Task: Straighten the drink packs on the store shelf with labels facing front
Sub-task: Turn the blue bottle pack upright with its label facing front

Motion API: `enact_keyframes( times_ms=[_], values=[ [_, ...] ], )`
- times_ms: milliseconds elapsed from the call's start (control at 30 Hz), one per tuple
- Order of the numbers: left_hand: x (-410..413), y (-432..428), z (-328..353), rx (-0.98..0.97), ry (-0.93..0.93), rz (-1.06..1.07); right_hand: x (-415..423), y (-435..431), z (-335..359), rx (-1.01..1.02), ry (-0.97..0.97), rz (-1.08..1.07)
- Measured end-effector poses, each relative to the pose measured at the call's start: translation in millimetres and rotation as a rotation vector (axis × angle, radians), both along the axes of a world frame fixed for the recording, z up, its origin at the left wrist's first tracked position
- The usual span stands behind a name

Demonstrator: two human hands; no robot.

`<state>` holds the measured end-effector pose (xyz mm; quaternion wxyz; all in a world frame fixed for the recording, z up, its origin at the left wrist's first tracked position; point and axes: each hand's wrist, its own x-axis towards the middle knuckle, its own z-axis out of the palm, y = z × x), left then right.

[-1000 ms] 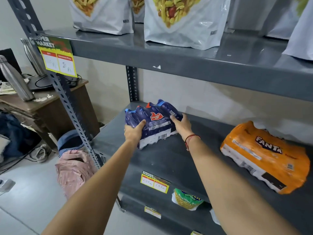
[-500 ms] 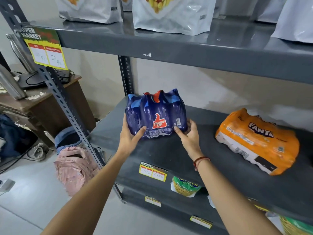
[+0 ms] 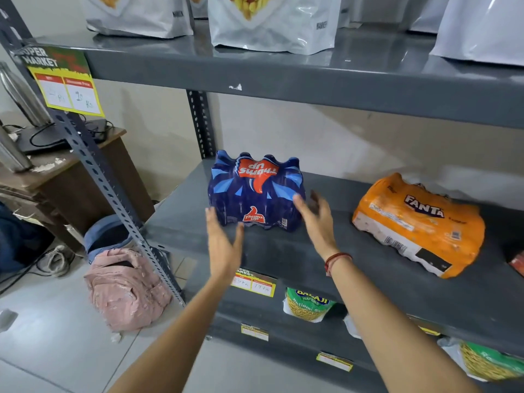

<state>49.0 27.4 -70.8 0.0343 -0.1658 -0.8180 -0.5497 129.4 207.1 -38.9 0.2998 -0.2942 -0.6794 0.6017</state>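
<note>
A blue Thums Up drink pack (image 3: pixel 256 191) stands upright at the left of the grey middle shelf (image 3: pixel 297 251), its red logo facing front. My left hand (image 3: pixel 222 245) hovers just in front of its lower left corner, fingers apart, holding nothing. My right hand (image 3: pixel 316 219) is off the pack's lower right corner, also spread and empty, slightly blurred. An orange Fanta drink pack (image 3: pixel 419 225) lies tilted on its side further right on the same shelf, skewed to the shelf edge.
White snack bags (image 3: pixel 272 24) line the upper shelf. Green snack packets (image 3: pixel 307 304) sit on the lower shelf. A slanted grey upright (image 3: pixel 93 165) bounds the shelf on the left. A pink backpack (image 3: pixel 124 287) lies on the floor beside a wooden desk (image 3: pixel 65 177).
The blue pack was tipped up from lying to standing and set further back on the shelf. Both hands have let go of it and drawn back a little.
</note>
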Motion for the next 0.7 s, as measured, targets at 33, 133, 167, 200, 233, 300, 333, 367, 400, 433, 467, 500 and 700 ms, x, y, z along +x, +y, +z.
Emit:
enact_keyframes(
  times_ms=[33, 133, 167, 200, 233, 300, 333, 367, 400, 433, 467, 500, 700],
  values=[
    [13.7, 7.2, -2.1, -0.011, 0.069, -0.055, -3.9, 3.7, 7.5, -0.048, 0.02, -0.009],
    [38.3, 37.2, -0.6, -0.058, 0.088, -0.216, -23.1, 17.4, 30.7, -0.052, -0.005, 0.043],
    [41.0, 47.3, 1.5, -0.069, 0.044, -0.242, -29.0, 20.6, 35.0, -0.062, -0.017, 0.083],
    [42.2, 55.8, 3.4, -0.08, 0.003, -0.25, -33.8, 23.4, 37.2, -0.084, -0.033, 0.134],
    [42.9, 62.5, 4.6, -0.093, -0.021, -0.25, -37.5, 25.6, 37.3, -0.112, -0.05, 0.19],
    [42.3, 70.2, 3.1, -0.127, -0.03, -0.254, -39.8, 26.5, 36.8, -0.142, -0.075, 0.26],
    [40.4, 71.7, 1.3, -0.147, -0.03, -0.256, -39.6, 25.1, 38.3, -0.139, -0.079, 0.264],
    [37.4, 72.0, -0.6, -0.17, -0.029, -0.256, -39.5, 23.7, 40.4, -0.136, -0.076, 0.253],
    [33.4, 71.7, -2.4, -0.18, -0.031, -0.253, -39.2, 21.4, 43.5, -0.122, -0.076, 0.237],
    [28.8, 71.1, -3.3, -0.174, -0.041, -0.256, -37.3, 19.2, 44.7, -0.092, -0.087, 0.214],
    [23.3, 69.5, -4.3, -0.144, -0.056, -0.264, -35.0, 15.8, 43.7, -0.052, -0.104, 0.184],
    [18.3, 68.0, -3.4, -0.104, -0.07, -0.274, -31.2, 12.5, 41.5, -0.008, -0.112, 0.151],
    [-40.0, 25.6, 4.7, -0.01, -0.055, -0.537, -8.6, -38.9, 13.9, 0.083, -0.003, 0.003]
  ],
)
